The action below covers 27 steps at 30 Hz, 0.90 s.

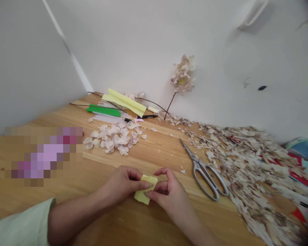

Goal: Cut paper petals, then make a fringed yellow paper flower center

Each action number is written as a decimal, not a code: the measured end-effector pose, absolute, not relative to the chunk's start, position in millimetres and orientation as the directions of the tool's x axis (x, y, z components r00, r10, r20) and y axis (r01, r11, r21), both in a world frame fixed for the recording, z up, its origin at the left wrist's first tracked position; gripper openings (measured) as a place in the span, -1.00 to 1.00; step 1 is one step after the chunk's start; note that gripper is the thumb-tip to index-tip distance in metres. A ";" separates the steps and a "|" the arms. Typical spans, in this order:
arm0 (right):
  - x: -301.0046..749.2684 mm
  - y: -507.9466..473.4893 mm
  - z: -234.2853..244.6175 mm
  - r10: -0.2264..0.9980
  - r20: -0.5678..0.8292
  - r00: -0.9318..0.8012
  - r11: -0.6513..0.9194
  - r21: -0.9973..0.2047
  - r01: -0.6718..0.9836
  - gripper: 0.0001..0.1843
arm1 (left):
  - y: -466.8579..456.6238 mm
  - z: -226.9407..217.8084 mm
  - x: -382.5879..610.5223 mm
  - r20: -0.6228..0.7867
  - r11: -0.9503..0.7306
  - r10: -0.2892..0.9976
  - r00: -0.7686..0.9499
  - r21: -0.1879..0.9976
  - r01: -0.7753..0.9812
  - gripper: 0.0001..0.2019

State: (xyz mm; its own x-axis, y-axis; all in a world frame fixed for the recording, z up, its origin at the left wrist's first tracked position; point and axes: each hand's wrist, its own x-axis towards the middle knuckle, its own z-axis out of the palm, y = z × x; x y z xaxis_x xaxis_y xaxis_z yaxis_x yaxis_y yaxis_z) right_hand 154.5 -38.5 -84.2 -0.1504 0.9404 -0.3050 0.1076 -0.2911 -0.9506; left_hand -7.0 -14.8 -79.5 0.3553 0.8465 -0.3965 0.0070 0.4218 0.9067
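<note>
My left hand [125, 184] and my right hand [166, 189] meet above the wooden table, pinching a small folded piece of pale yellow paper [145, 191] between their fingertips. Just right of my right hand lie steel scissors [202, 171] with closed blades. Beyond my hands spreads a loose pile of pale petal-shaped paper pieces [113, 138]. Farther back lie a folded yellow paper strip [124, 101], a green strip [104, 110] and a black marker [146, 116]. A pale paper flower on a thin stem [182, 75] leans against the wall.
A wide heap of mottled paper scraps [246, 160] covers the table's right side, with coloured papers [303, 171] beyond it. White walls [143, 41] close off the table's back and left. A pixelated patch [43, 157] hides something at the left.
</note>
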 end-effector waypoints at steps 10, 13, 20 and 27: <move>151.7 -42.3 -84.0 0.922 -0.334 -0.195 -0.316 -0.942 0.117 -0.53 | -16.3 -74.8 -5.9 -0.386 0.377 0.857 0.340 0.921 0.094 -0.71; 150.5 -43.6 -82.6 0.923 -0.325 -0.206 -0.295 -0.942 0.163 -0.56 | -16.8 -76.0 -5.1 -0.369 0.375 0.866 0.337 0.926 0.051 -0.73; 152.4 -39.0 -76.8 0.919 -0.317 -0.235 -0.282 -0.944 0.169 -0.63 | -17.4 -73.8 -5.2 -0.343 0.359 0.894 0.289 0.933 -0.004 -0.74; 148.1 -43.9 -82.2 0.909 -0.361 -0.208 -0.315 -0.923 0.222 -0.52 | -15.2 -74.6 -3.6 -0.342 0.347 0.880 0.329 0.937 0.045 -0.80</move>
State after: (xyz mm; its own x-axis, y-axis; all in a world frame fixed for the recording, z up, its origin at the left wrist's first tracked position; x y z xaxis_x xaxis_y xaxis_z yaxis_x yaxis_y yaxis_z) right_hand 148.1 -43.9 -82.2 -0.2080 0.9092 -0.3606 0.2217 -0.3153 -0.9227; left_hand -3.6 -15.2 -74.6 0.3291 0.8802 -0.3420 0.0452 0.3471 0.9367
